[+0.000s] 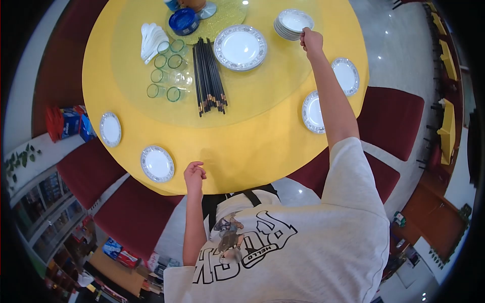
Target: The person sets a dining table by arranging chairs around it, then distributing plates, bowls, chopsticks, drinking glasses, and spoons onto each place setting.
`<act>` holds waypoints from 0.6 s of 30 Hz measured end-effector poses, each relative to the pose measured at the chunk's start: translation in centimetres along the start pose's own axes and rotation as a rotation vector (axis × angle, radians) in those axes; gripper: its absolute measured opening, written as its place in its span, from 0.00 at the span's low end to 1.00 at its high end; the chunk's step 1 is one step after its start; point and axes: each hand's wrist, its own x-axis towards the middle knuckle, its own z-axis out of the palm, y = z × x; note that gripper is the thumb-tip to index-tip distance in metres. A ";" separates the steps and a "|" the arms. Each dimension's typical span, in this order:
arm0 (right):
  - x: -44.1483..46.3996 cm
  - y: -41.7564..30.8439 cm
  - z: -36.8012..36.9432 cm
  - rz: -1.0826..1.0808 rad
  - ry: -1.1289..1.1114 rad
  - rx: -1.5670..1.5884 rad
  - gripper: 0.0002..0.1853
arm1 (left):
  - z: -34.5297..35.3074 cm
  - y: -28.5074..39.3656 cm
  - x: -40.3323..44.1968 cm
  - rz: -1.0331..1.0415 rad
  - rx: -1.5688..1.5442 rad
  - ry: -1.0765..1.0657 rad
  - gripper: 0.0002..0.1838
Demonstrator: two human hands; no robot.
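Note:
At the far right of the glass turntable, my right hand (311, 40) is closed at the edge of a stack of white patterned bowls (294, 21), its fingers pinching the near rim. How many bowls the fingers hold is hidden. My left hand (194, 177) hovers by the table's near edge with its fingers loosely bent and apart, holding nothing. Just left of it lies a small white plate (157, 164) with a grey patterned rim. A stack of larger plates (240, 47) stands on the turntable, left of the bowls.
Black chopsticks (208, 76), several glasses (173, 94) and white spoons (151, 43) lie on the turntable near a blue ashtray-like dish (184, 21). Single plates (110, 129) sit round the yellow cloth (242, 156), two partly near my right arm. Dark red chairs (391, 121) surround the table.

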 end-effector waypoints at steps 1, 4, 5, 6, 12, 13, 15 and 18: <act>-0.5 -0.6 -0.4 0.022 -0.019 0.126 0.13 | 1.2 1.1 0.1 0.007 0.023 -0.001 0.16; -2.0 -1.7 -2.9 0.063 0.025 0.328 0.12 | 5.1 4.5 2.0 0.099 0.131 -0.125 0.11; -2.6 -1.6 -3.8 0.084 0.073 0.385 0.12 | 6.8 6.0 2.9 0.156 0.192 -0.214 0.10; -3.0 -1.1 -5.2 0.084 0.094 0.399 0.12 | 8.8 7.6 4.1 0.192 0.213 -0.250 0.08; -3.9 6.8 -16.7 0.167 0.275 0.516 0.12 | 24.2 20.1 11.3 0.476 0.459 -0.386 0.12; -4.2 8.0 -18.0 0.168 0.303 0.518 0.12 | 26.7 21.6 12.8 0.495 0.430 -0.411 0.14; -4.7 10.7 -20.1 0.254 0.367 0.468 0.12 | 31.3 24.3 15.3 0.506 0.461 -0.363 0.15; -5.0 13.1 -21.9 0.295 0.366 0.430 0.12 | 35.9 26.6 18.1 0.527 0.514 -0.265 0.18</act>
